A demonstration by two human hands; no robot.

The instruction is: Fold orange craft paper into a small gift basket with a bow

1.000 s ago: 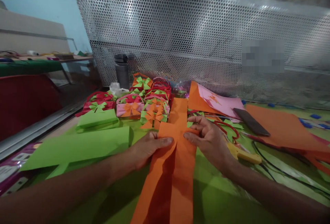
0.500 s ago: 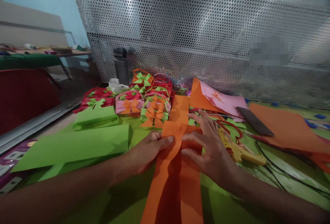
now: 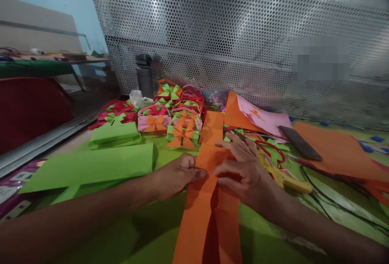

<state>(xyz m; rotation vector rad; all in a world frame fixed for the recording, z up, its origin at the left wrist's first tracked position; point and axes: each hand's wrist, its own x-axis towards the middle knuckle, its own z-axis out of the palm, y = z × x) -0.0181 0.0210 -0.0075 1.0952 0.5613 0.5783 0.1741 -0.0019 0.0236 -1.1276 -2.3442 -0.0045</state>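
Observation:
A long orange paper strip (image 3: 194, 223) with crease lines runs away from me across the green tabletop. My left hand (image 3: 179, 177) pinches its left edge, thumb on top and fingers partly hidden beneath. Over the strip's right half, my right hand (image 3: 246, 166) has bent, spread fingers, with thumb and index fingertips at the lengthwise crease. Another orange piece (image 3: 212, 128) lies just beyond the far end. Several small handled bags with bows stand past my hands, among them a pink bag with an orange bow (image 3: 154, 123).
At left lie a folded green piece (image 3: 115, 134) and a green sheet (image 3: 94, 166). A yellow glue gun (image 3: 290, 181) with a black cord, a dark phone (image 3: 299, 142) and orange sheets (image 3: 334, 146) are at right. A grey bottle (image 3: 145, 77) stands before the perforated metal panel (image 3: 212, 24).
The strip's near part has shifted slightly right in view, with my left hand still pinching its edge. My right thumb and index finger have come a little closer together at the crease.

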